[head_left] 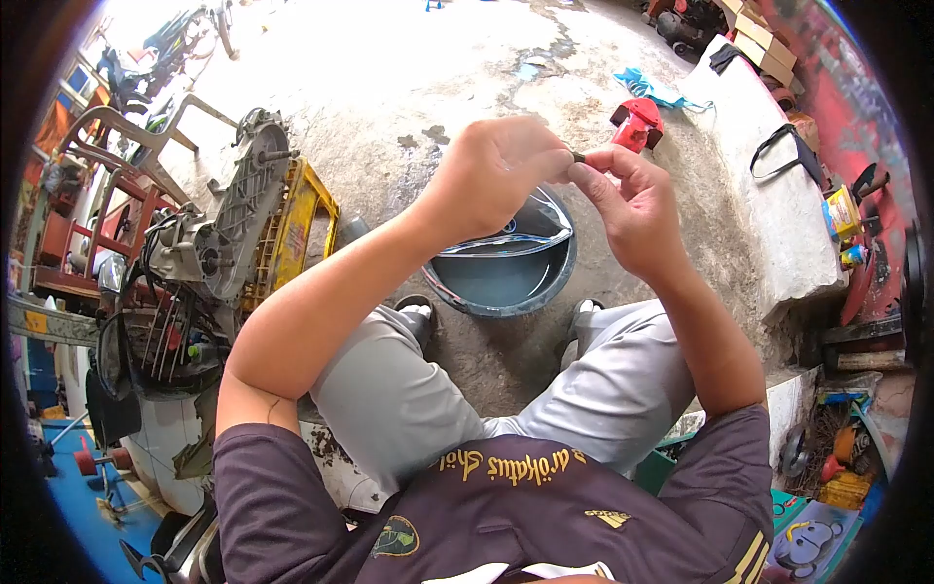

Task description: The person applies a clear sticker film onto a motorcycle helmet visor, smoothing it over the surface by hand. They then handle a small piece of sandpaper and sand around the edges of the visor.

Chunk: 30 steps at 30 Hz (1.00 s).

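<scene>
Basin on the concrete floor, water inside and a glossy strip lying across it! Up above, left hand and right hand meet, the 2 pinching a small dark piece between their fingertips, the left's fingers slightly blurred. Beyond them, a red object sits on the floor.
</scene>
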{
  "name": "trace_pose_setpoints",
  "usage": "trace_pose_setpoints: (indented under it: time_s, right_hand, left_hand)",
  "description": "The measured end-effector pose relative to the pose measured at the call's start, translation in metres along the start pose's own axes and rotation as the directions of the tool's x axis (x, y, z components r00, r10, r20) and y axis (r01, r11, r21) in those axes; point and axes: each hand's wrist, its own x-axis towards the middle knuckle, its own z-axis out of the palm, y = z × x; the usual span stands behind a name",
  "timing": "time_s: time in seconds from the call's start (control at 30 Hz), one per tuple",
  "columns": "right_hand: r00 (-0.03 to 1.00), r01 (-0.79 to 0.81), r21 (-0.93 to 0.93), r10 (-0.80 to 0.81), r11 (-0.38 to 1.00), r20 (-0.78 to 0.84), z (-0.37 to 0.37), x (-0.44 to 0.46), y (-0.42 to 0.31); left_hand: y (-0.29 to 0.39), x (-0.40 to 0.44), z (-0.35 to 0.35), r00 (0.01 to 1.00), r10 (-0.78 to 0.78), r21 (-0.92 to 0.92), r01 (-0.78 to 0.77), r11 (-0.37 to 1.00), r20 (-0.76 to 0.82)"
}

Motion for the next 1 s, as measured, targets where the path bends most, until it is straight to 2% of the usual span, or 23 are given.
trace_pose_setpoints:
  time_s: [0.07, 0.17, 0.23, 0.37, 0.43, 0.47, 0.53, 0.57, 0.63, 0.7, 0.77, 0.83, 0.87, 0.9, 0.93, 0.97, 1.0]
  right_hand:
    - [1.000, 0.025, 0.035, -0.024, 0.999, -0.015, 0.000, -0.001, -0.002]
    - [1.000, 0.002, -0.076, -0.003, 0.997, -0.007, -0.004, 0.000, -0.001]
    - [0.989, 0.146, -0.147, -0.147, 0.978, 0.000, -0.004, 0.003, 0.010]
    - [0.993, 0.114, -0.165, -0.115, 0.980, 0.003, -0.005, 0.002, 0.001]
    - [1.000, 0.020, -0.194, -0.019, 0.981, 0.007, -0.005, 0.001, -0.005]
    - [1.000, 0.020, -0.195, -0.019, 0.981, 0.007, -0.004, 0.002, -0.004]
    - [0.993, 0.119, -0.199, -0.117, 0.973, 0.022, -0.002, 0.003, 0.001]
    - [0.993, 0.119, -0.199, -0.117, 0.973, 0.022, -0.002, 0.003, 0.000]
    - [0.999, -0.046, -0.153, 0.047, 0.987, 0.002, -0.004, 0.001, -0.002]
    - [0.999, -0.045, -0.083, 0.044, 0.996, -0.015, -0.004, 0.002, -0.001]
    - [0.999, -0.041, -0.013, 0.041, 0.999, -0.031, -0.004, 0.002, -0.002]
    - [0.999, -0.039, -0.106, 0.040, 0.994, 0.006, -0.007, 0.002, -0.004]
    - [0.999, -0.039, -0.106, 0.040, 0.994, 0.008, -0.010, 0.004, -0.002]
    - [0.998, 0.004, -0.191, 0.008, 0.982, 0.066, -0.013, 0.006, 0.001]
    - [0.992, 0.051, -0.271, -0.018, 0.961, 0.125, -0.017, 0.008, 0.003]
    - [0.992, 0.051, -0.269, -0.018, 0.962, 0.125, -0.020, 0.008, 0.001]
    - [0.978, 0.071, -0.313, -0.005, 0.947, 0.207, -0.024, 0.008, -0.005]
  left_hand:
    - [-0.004, 0.000, 0.000, 0.999, -0.041, -0.034, 0.041, 0.999, 0.005]
    - [-0.014, 0.001, 0.000, 0.995, -0.097, -0.078, 0.098, 0.992, 0.022]
    - [-0.011, 0.002, -0.002, 0.993, -0.113, -0.088, 0.115, 0.989, 0.033]
    - [-0.005, -0.001, 0.000, 0.995, -0.102, 0.015, 0.102, 0.995, 0.010]
    - [-0.005, -0.001, 0.001, 0.997, -0.076, 0.034, 0.077, 0.996, -0.018]
    - [-0.005, -0.001, 0.001, 0.996, -0.082, 0.041, 0.084, 0.996, -0.040]
    - [-0.005, -0.001, 0.002, 0.994, -0.088, 0.048, 0.091, 0.995, -0.062]
    - [-0.004, -0.002, 0.003, 0.993, -0.094, 0.061, 0.098, 0.993, -0.070]
    - [-0.001, -0.002, 0.004, 0.992, -0.100, 0.072, 0.105, 0.992, -0.076]
    - [0.003, -0.002, 0.004, 0.999, -0.006, 0.157, 0.012, 0.988, -0.043]
    - [-0.001, -0.001, 0.007, 0.996, -0.066, 0.093, 0.071, 0.993, -0.052]
    - [-0.004, -0.001, 0.009, 0.990, -0.126, 0.027, 0.128, 0.991, -0.059]
    - [-0.006, -0.002, 0.009, 0.996, -0.060, 0.124, 0.067, 0.990, -0.060]
    - [-0.005, -0.002, 0.009, 0.998, 0.007, 0.220, 0.006, 0.976, -0.055]
    - [-0.005, -0.003, 0.007, 0.998, 0.006, 0.221, 0.006, 0.975, -0.055]
    - [-0.004, -0.005, 0.005, 1.000, 0.004, 0.255, -0.003, 0.967, -0.001]
    - [-0.003, -0.006, 0.004, 0.998, -0.002, 0.289, -0.014, 0.957, 0.056]
